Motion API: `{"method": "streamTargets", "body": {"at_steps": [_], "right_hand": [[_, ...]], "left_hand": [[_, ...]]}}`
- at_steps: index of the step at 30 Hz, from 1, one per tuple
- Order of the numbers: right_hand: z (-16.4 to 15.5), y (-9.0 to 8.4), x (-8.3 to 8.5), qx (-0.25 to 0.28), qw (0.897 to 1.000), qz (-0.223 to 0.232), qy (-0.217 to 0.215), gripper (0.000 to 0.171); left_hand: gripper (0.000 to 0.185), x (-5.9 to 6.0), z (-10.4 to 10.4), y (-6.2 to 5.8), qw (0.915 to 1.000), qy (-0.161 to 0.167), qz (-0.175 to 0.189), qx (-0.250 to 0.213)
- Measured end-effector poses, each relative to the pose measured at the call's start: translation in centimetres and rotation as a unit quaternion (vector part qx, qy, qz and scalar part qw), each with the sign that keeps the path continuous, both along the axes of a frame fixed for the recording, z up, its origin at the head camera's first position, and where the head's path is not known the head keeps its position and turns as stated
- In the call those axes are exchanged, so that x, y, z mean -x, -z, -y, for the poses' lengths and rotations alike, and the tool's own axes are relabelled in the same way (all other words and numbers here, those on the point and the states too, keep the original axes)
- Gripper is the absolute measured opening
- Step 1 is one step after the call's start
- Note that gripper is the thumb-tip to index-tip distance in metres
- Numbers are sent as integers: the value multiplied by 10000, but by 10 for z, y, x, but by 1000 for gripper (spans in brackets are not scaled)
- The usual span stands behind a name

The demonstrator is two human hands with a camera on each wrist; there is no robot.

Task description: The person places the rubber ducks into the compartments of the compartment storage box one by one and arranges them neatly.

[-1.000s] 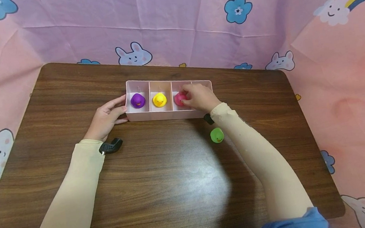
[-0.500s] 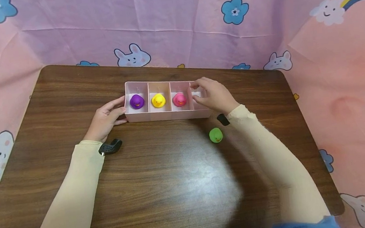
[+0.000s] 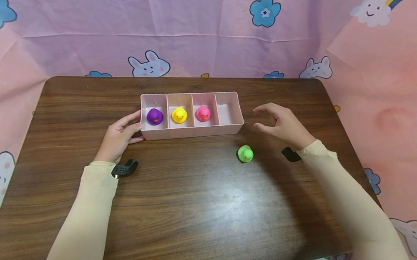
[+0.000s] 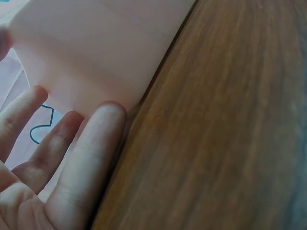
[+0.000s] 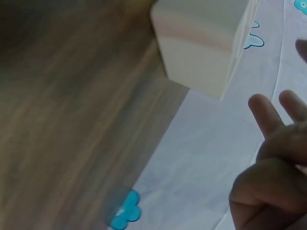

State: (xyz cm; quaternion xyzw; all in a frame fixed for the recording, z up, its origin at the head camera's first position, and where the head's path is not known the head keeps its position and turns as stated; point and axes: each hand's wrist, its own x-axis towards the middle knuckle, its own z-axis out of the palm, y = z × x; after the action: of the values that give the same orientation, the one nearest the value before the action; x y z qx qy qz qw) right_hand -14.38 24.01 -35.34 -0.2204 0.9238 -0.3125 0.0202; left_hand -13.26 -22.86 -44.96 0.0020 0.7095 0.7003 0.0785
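Note:
A pink four-compartment tray (image 3: 193,132) stands at the table's far middle. A purple duck (image 3: 154,116), a yellow duck (image 3: 179,115) and a pink duck (image 3: 203,113) sit in its three left compartments; the rightmost compartment holds nothing. A green duck (image 3: 245,153) stands on the table in front of the tray's right end. My left hand (image 3: 118,136) rests against the tray's left end (image 4: 96,57), fingers (image 4: 91,158) straight. My right hand (image 3: 283,125) hovers right of the tray, empty, fingers (image 5: 268,120) loosely spread, just right of the green duck.
The dark wooden table (image 3: 186,207) has rounded corners and is backed by a pink patterned cloth (image 3: 198,26). Black wrist-camera mounts show at the left wrist (image 3: 124,168) and the right wrist (image 3: 291,154).
My right hand let go of the pink duck in the third compartment and drew back right and toward me, out of the tray. The left hand stayed at the tray's end.

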Motion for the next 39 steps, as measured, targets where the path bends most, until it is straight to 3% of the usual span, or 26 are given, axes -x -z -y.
{"method": "streamTargets", "body": {"at_steps": [9,17,21,29,39], "right_hand": [[-19,28,-29,-140,9981,536,-274,44],[-22,46,-43,-21,9942,913,-560,47],[-20,54,-46,-168,9941,858,-640,44],[-12,60,-47,-201,9943,705,-779,36],[-7,68,-45,-206,9950,275,-935,36]], "left_hand": [[49,0,-4,4,9999,90,3,-99],[51,-3,-7,-13,9997,169,-21,-202],[51,-5,-7,-15,9997,158,9,-212],[49,0,0,0,9998,61,-15,-165],[50,-6,-2,-15,9998,118,40,-171]]}}
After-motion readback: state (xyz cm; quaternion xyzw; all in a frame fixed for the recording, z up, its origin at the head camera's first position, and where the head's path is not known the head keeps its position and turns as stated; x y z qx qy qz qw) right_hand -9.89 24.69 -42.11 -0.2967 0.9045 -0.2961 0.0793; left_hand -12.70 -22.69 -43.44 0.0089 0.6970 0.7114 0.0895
